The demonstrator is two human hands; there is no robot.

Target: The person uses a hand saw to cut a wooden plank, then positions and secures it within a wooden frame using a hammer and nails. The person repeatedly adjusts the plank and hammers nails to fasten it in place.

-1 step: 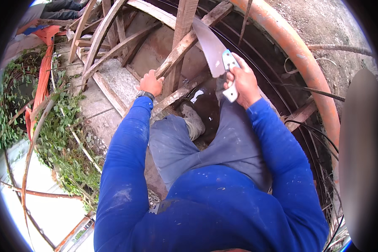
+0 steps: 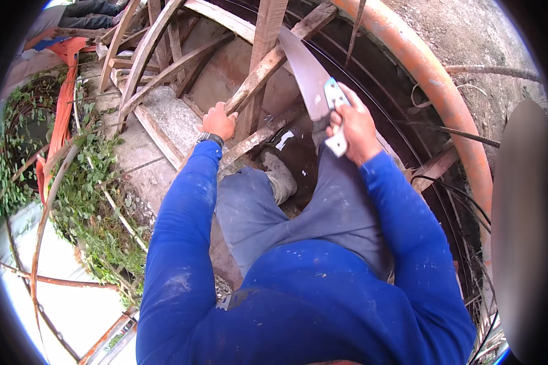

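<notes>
Now we are holding: one handsaw (image 2: 309, 76), far end at the slanted timber (image 2: 252, 80), drawn slightly nearer, suggesting a pull stroke, right hand (image 2: 355, 129) closed round its handle (image 2: 336, 145); left hand (image 2: 219, 120) clasping the timber's near end.

We can read no text, label, number or sign anywhere; the saw blade (image 2: 309, 74) toward twelve o'clock, its handle (image 2: 333, 94) at one o'clock and the orange pipe (image 2: 442, 92) at two o'clock give us no legible mark; the dark wristband (image 2: 209, 138) at ten o'clock shows too small for us to read.
</notes>
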